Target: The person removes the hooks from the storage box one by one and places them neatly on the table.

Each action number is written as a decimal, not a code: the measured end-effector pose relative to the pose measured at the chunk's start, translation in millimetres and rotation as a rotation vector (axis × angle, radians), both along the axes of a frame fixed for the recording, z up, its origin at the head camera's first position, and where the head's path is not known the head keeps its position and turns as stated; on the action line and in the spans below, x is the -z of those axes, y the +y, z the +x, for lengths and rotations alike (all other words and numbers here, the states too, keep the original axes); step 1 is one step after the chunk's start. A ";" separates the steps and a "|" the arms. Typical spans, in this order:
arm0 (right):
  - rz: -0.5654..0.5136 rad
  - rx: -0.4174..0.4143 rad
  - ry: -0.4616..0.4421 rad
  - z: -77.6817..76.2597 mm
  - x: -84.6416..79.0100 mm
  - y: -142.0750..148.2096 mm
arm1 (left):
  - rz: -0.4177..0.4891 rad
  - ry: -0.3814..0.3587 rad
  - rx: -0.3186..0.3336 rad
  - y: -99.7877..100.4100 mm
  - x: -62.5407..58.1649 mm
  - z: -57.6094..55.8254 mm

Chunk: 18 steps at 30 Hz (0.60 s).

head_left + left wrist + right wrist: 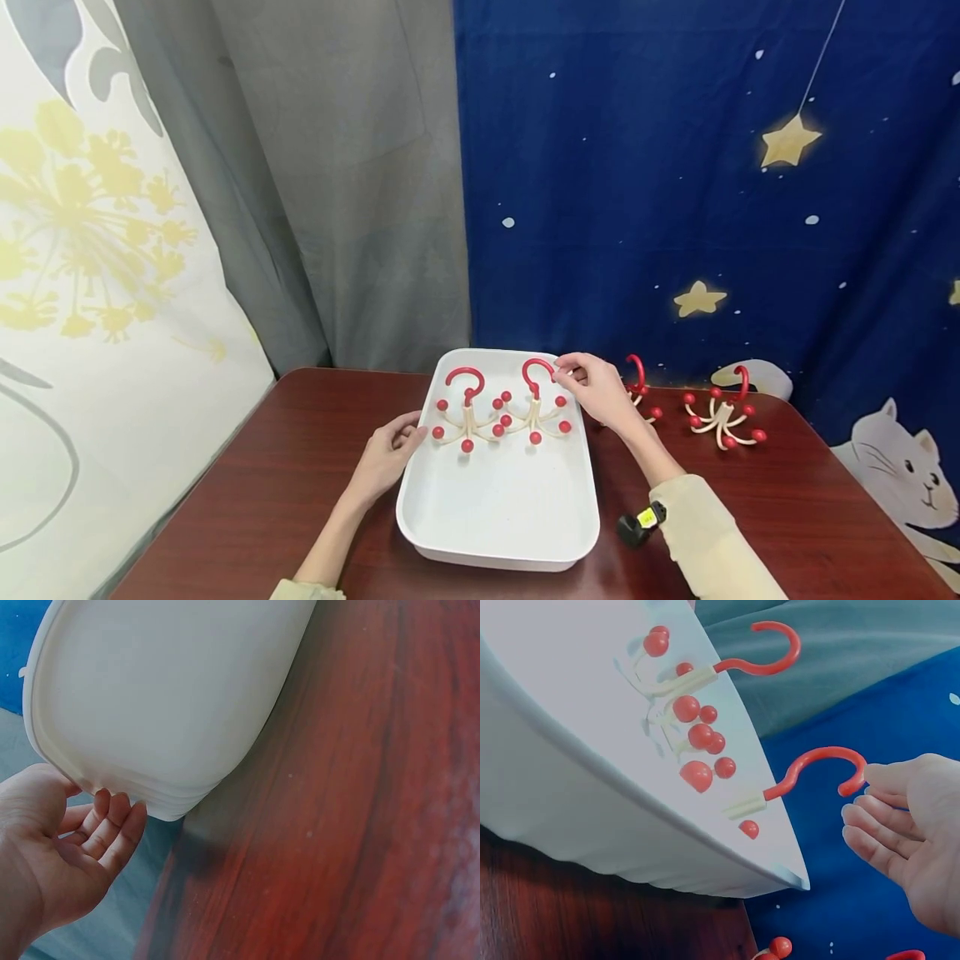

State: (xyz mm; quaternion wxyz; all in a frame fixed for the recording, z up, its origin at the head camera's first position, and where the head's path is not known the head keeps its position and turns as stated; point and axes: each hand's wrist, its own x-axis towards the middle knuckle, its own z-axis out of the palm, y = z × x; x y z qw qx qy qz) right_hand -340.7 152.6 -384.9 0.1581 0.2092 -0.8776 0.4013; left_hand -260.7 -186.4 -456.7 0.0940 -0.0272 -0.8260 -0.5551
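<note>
Two hook hangers stand side by side in the white tray (495,521). Each has a red hook, curved cream arms and red balls at the arm ends. My left hand (388,454) grips the tray's left rim, its thumb at the edge and fingers against the outer wall in the left wrist view. At the far right of the tray, my right hand (596,387) pinches the curved hook of the right hanger (817,754) between thumb and index finger. Its other fingers are bent loosely. The left hanger (776,664) stands untouched beside it.
Two similar hangers stand on the dark red table (247,492) to the right: one hanger (723,417) in plain sight, another (636,367) partly behind my right hand. A blue star-patterned curtain (600,208) and a grey curtain (360,208) hang behind the table.
</note>
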 end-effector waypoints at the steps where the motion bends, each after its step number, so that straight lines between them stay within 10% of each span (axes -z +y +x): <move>1: 0.005 0.001 -0.009 -0.7 0.2 -1.1 | 0.003 -0.003 0.001 0.1 -0.4 0.1; 18: -0.024 -0.064 -0.090 2.5 -1.4 -11.1 | -0.003 -0.004 0.006 0.0 -0.7 1.0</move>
